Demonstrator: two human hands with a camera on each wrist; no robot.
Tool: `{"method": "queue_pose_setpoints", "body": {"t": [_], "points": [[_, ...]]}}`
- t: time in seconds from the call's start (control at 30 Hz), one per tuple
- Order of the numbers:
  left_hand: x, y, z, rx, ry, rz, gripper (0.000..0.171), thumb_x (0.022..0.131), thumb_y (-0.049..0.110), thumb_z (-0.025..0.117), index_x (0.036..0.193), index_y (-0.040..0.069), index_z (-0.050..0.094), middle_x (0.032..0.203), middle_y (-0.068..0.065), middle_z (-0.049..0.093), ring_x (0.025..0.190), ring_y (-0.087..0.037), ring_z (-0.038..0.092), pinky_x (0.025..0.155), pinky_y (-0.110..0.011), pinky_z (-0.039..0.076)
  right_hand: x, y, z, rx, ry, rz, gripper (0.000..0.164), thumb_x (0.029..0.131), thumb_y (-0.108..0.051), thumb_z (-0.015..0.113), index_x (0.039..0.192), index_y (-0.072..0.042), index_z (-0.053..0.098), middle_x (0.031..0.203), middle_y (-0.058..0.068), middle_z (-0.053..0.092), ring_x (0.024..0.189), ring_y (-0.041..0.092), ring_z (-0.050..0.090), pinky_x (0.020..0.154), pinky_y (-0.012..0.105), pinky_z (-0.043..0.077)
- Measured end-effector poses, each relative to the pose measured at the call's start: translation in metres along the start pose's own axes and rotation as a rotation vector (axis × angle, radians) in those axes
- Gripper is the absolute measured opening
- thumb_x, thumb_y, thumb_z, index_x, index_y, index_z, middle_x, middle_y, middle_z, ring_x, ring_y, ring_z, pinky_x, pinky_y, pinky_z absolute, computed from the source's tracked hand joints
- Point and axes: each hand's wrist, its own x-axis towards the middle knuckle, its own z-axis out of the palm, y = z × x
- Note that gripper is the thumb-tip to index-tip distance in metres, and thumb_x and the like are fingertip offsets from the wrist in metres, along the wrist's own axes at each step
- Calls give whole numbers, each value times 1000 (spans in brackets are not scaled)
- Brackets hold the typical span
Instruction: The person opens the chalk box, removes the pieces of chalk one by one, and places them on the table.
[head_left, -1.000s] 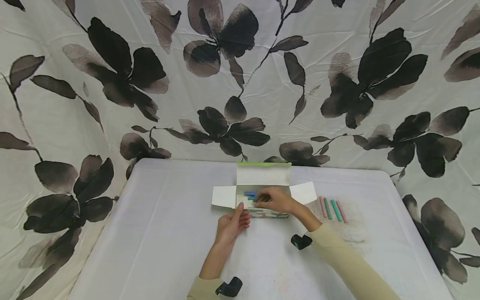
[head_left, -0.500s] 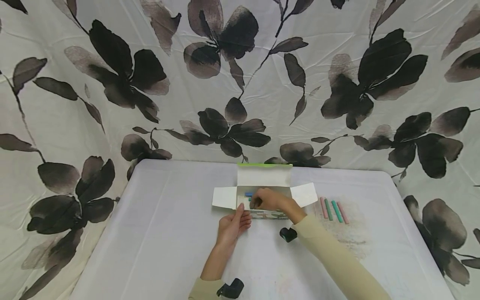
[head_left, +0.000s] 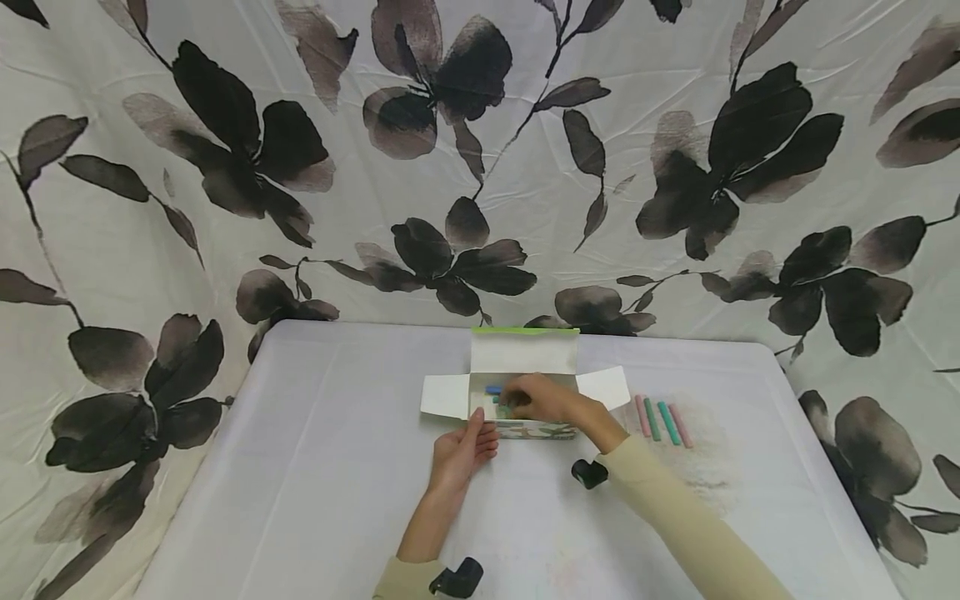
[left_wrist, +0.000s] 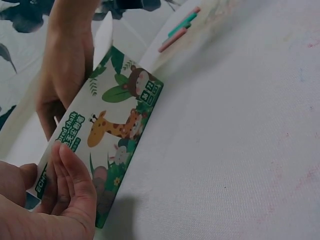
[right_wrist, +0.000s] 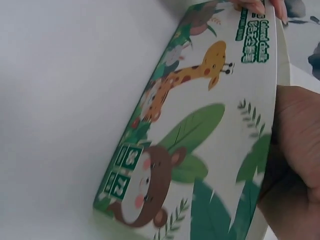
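Note:
A white chalk box with its lid and side flaps folded out stands on the table; its front, labelled as colored chalk, shows animals and leaves. My left hand grips the box's front left corner, thumb at the rim and fingers along the front. My right hand reaches down into the box with bent fingers. A blue chalk stick lies inside, left of that hand, with green chalk right at its fingertips. The box wall hides the fingertips in both wrist views, so I cannot tell whether they pinch a stick.
To the right of the box, several chalk sticks lie side by side: pink, dark green, teal and another pink one. Chalk dust smudges the white tablecloth around them. A floral cloth hangs behind the table.
My right hand has shifted left inside the box, then slightly back to the right. My left hand keeps its grip on the corner, and the sticks on the table lie as before.

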Motion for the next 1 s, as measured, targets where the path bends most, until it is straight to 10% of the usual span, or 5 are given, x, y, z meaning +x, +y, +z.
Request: {"method": "queue_pose_setpoints", "body": {"t": [0.6, 1.0], "points": [[3, -1, -1, 24, 20, -13, 56, 102, 43, 65, 113, -13, 66, 95, -10, 72, 78, -9, 68, 74, -20, 60, -53, 13, -37, 242, 399, 55, 27, 95, -8, 75, 120, 1, 70, 107, 12, 72, 97, 24, 70, 85, 36, 60], [5, -3, -2, 14, 17, -6, 56, 102, 41, 66, 113, -13, 66, 94, -11, 72, 78, -10, 68, 74, -19, 60, -103, 22, -71, 431, 488, 195, 36, 99, -16, 72, 130, 1, 64, 118, 20, 69, 102, 12, 70, 86, 27, 60]]}}
